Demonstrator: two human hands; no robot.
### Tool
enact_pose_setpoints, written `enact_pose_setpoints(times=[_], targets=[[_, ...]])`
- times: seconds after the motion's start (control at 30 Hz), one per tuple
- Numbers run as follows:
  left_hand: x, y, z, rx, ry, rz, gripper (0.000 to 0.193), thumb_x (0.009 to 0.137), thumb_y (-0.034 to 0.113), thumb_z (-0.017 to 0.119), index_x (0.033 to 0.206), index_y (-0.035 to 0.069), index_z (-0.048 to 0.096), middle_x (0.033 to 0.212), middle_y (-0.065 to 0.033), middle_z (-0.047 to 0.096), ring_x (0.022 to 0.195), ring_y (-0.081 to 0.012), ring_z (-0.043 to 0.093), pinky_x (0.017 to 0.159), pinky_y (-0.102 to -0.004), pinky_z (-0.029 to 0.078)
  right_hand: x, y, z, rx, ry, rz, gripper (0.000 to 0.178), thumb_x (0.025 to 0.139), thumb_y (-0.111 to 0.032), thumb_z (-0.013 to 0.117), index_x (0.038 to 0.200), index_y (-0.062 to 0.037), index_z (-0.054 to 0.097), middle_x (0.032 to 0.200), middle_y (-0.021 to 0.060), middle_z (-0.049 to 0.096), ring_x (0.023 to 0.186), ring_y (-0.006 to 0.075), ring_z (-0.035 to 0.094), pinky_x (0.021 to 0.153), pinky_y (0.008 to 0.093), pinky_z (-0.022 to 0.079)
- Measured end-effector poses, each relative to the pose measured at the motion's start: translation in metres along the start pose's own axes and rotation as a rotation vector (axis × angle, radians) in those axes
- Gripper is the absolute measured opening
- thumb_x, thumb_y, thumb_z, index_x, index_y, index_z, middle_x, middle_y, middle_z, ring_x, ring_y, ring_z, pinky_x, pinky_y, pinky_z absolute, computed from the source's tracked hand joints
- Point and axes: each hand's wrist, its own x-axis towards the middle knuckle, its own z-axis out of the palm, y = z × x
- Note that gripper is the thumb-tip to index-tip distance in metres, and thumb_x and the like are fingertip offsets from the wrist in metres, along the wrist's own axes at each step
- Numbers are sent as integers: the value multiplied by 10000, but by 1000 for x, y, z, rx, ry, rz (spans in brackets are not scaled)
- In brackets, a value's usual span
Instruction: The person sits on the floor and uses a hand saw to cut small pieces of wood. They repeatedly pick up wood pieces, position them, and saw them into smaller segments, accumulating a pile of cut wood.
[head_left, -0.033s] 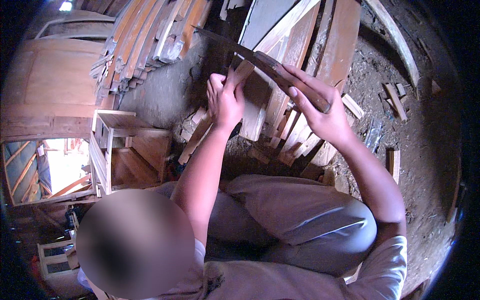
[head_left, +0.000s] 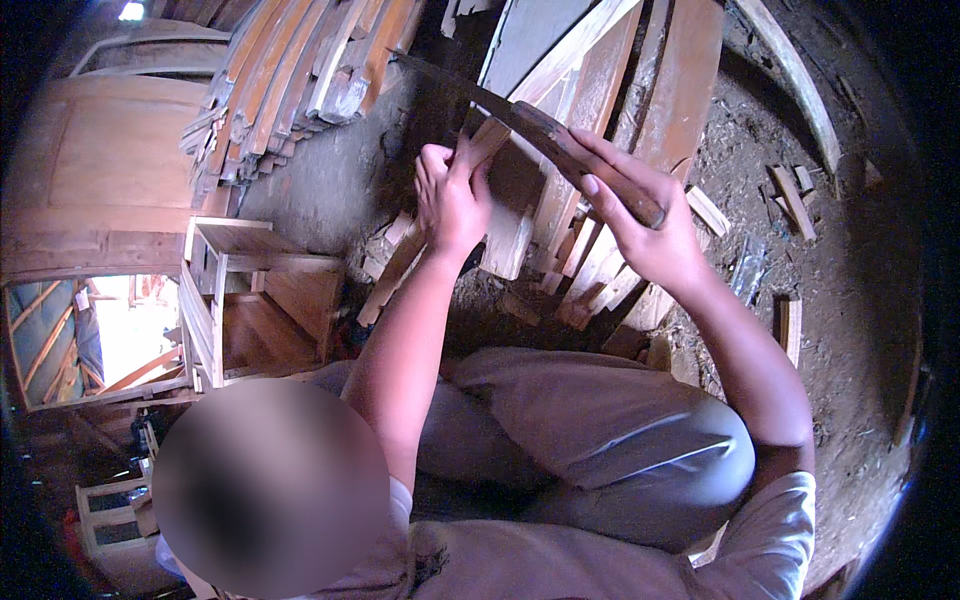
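Observation:
In my closed left hand (head_left: 455, 205) is a narrow wooden strip (head_left: 487, 142), its end sticking out above my fingers. My right hand (head_left: 645, 205) grips the thick brown wooden handle (head_left: 570, 155) of a long tool. A thin dark blade (head_left: 450, 80) runs from that handle toward the upper left, past the strip's far end. Whether the blade touches the strip, and whether it is a knife or a saw, I cannot tell. The thumb of the right hand lies along the handle. Part of the strip is hidden by my left fingers.
Stacked long boards (head_left: 290, 80) stand at the upper left. Wide planks (head_left: 685, 80) and offcuts (head_left: 600, 270) lie beyond my bent knees. A wooden frame box (head_left: 275, 262) stands at the left. Wood scraps (head_left: 793, 203) are scattered on the dirt floor (head_left: 850, 330) at the right.

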Motion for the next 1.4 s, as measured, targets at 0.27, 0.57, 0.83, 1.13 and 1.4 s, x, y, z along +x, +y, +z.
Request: enact_pose_setpoints(times=[0.27,0.57,0.83,1.13,1.4], targets=[[1,2,4,-59,74,-1,532,888,135,701,1409,150,597,1004,-138,507,993,-346,523,905,-462,435,-56,-23,-37,-112,-54,87,467,991,-90,604,1449,-9,552,1219,161,733,1111,189,691,989,327,499],[1,-5,8,-70,86,7,497,913,220,711,1390,120,610,1031,-134,509,987,-337,527,893,-472,440,-138,-74,-115,-364,-74,254,545,964,-295,611,1403,27,589,1282,174,707,1160,251,684,1031,342,479],[2,-17,2,-419,35,-44,402,925,174,736,1293,30,660,996,-159,553,945,-337,568,852,-420,474,-195,-162,-115,-604,180,218,576,916,-354,656,1298,77,652,1133,220,750,936,244,772,844,315,561],[24,-69,-17,-312,35,-219,399,991,177,639,1334,-22,593,1206,-231,564,1097,-408,600,956,-464,487,-220,-190,-72,-689,338,54,492,866,-252,697,1267,32,694,829,181,751,612,205,683,649,314,521],[-14,-137,-121,-722,-713,-485,717,1018,454,600,1457,-96,464,1490,-285,507,1383,-382,506,1160,-422,382,-239,-236,-59,-722,396,193,635,949,-417,671,1305,108,635,1194,249,720,1081,267,708,951,374,529]])
